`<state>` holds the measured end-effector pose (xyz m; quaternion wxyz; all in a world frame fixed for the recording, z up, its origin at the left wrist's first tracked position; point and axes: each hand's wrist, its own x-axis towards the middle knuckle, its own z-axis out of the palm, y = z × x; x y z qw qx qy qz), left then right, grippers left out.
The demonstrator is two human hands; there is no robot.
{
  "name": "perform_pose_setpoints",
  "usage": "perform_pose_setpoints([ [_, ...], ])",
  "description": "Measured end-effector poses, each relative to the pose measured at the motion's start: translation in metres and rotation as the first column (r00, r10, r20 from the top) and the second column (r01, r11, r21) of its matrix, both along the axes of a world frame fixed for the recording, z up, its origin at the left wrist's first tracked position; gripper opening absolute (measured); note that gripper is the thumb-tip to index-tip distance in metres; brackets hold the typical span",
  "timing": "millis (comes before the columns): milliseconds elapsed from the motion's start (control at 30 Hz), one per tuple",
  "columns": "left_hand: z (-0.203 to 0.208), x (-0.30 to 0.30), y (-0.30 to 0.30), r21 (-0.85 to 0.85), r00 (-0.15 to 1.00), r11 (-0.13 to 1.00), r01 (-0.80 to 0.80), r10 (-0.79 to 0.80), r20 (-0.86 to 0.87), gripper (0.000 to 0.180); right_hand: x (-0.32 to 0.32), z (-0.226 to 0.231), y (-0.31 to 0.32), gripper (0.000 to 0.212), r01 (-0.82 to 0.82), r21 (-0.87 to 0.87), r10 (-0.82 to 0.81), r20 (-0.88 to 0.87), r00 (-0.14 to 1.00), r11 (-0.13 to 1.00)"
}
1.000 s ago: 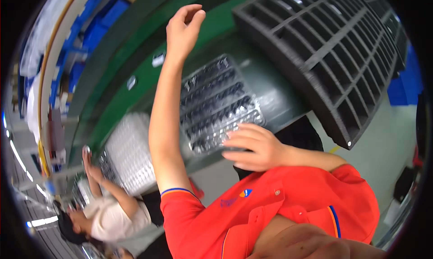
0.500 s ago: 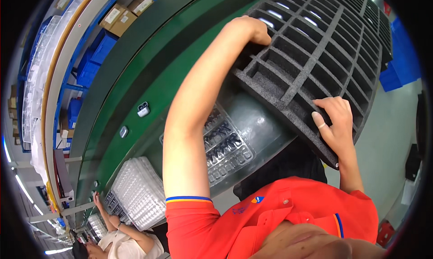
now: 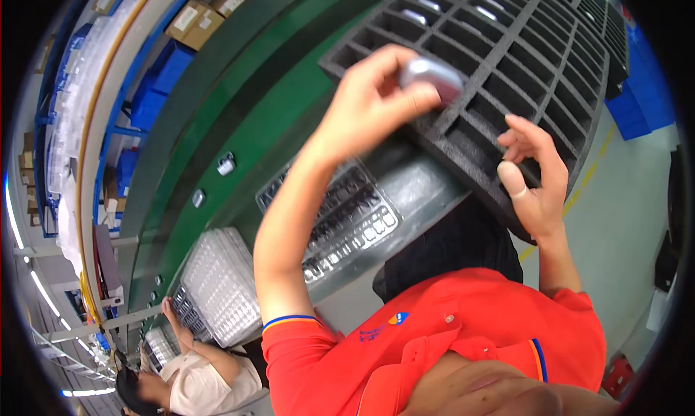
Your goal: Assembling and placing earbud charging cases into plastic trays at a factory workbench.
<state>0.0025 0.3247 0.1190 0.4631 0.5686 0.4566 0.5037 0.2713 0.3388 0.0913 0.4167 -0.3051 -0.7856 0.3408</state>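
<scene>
A small rounded grey case [image 3: 432,71], shaped like an earbud case and blurred by motion, is gripped between the thumb and fingers of my left hand [image 3: 378,101]. It is above the near-left part of a black foam tray [image 3: 498,58] divided into many slots. Several far slots hold similar pale, shiny cases [image 3: 415,15]. My right hand [image 3: 537,173] hovers at the tray's near right side, fingers loosely bent and thumb apart, with nothing visible in it. A pale cover wraps that thumb's tip.
Two small cases [image 3: 226,164] [image 3: 199,197] lie on the green conveyor belt [image 3: 250,115]. Clear plastic trays [image 3: 347,217] sit beside my left forearm, with a stack [image 3: 221,286] farther left. A co-worker [image 3: 206,372] reaches in at lower left. Blue bins [image 3: 641,90] stand at right.
My left hand has come out of the tray's left edge and moved nearer and slightly right, now showing the earbud case. My right hand has lifted a little off the foam.
</scene>
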Motion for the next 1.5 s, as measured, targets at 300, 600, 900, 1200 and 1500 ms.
perform_pose_setpoints([
  [300,-0.04,0.059,-0.162,0.112,0.964,0.963,-0.244,0.254,-0.082,0.084,-0.057,-0.015,-0.043,0.024,-0.463,-0.704,0.274,-0.373,0.887,0.538],
  [600,-0.065,0.048,-0.193,0.164,0.813,0.855,-0.492,0.518,-0.265,0.066,-0.093,-0.031,-0.064,0.021,-0.511,0.009,0.51,0.024,0.86,0.86],
  [900,-0.07,-0.061,-0.177,0.187,0.515,0.59,-0.786,0.791,-0.33,0.03,-0.127,-0.074,-0.062,0.021,-0.429,0.054,0.431,-0.03,0.902,0.902],
  [1200,-0.164,-0.294,-0.109,0.391,0.047,0.373,-0.842,0.772,-0.634,0.051,-0.17,-0.119,-0.111,0.019,-0.675,0.158,0.639,0.229,0.735,0.721],
  [1500,-0.229,-0.358,-0.108,0.113,0.373,0.546,-0.83,0.694,-0.616,0.055,-0.206,-0.122,-0.161,0.025,-0.759,0.23,0.709,0.271,0.651,0.609],
])
